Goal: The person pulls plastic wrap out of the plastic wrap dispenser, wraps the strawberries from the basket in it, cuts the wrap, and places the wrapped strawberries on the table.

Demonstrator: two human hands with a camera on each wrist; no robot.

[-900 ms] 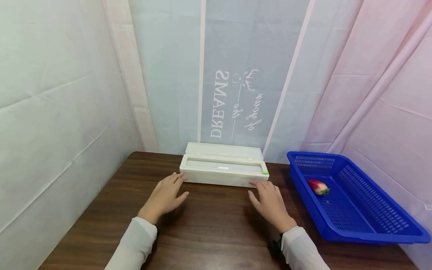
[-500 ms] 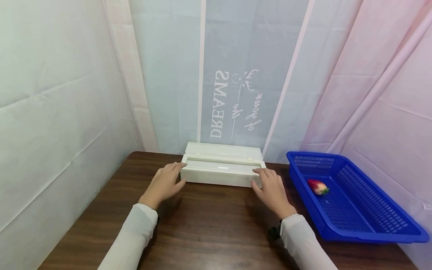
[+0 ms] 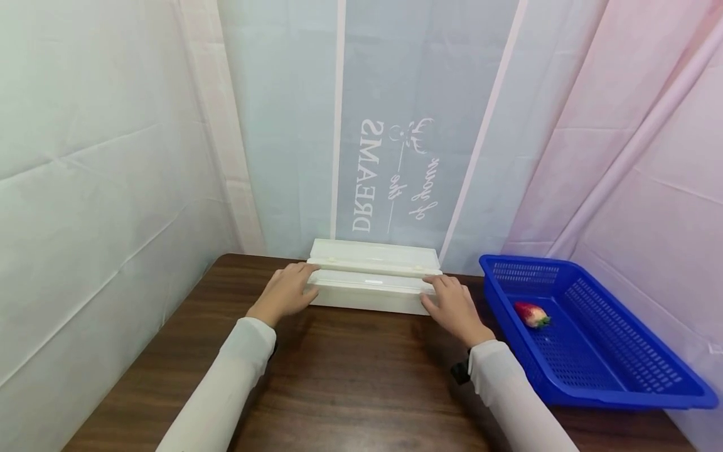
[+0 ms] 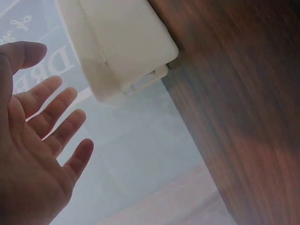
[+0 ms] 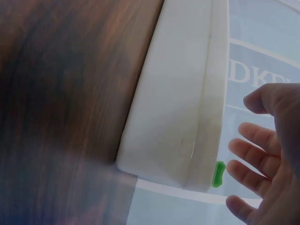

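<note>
A long white cling film dispenser point(image 3: 367, 300) stands at the table's back edge, its pale lid point(image 3: 373, 251) raised behind it. My left hand point(image 3: 287, 292) is at the dispenser's left end, fingers reaching over its top. At the opposite end my right hand point(image 3: 456, 312) does the same. Both wrist views show loosely spread fingers and nothing in the palms; the left hand point(image 4: 40, 136) looks apart from the dispenser there. Close to the right fingertips sits a green slider point(image 5: 218, 174) on the dispenser's edge. Contact at the top cannot be made out in the head view.
To the right stands a blue perforated basket point(image 3: 519, 351) with a red strawberry point(image 3: 531, 314) inside. The dark wooden table point(image 3: 361, 383) stretches out in front of the dispenser. Fabric curtains point(image 3: 282, 125) close off the back and both sides.
Both hands have risen from the dispenser's front face to over its top ends. The left hand has also shifted slightly right. The dispenser, basket and strawberry show no clear movement.
</note>
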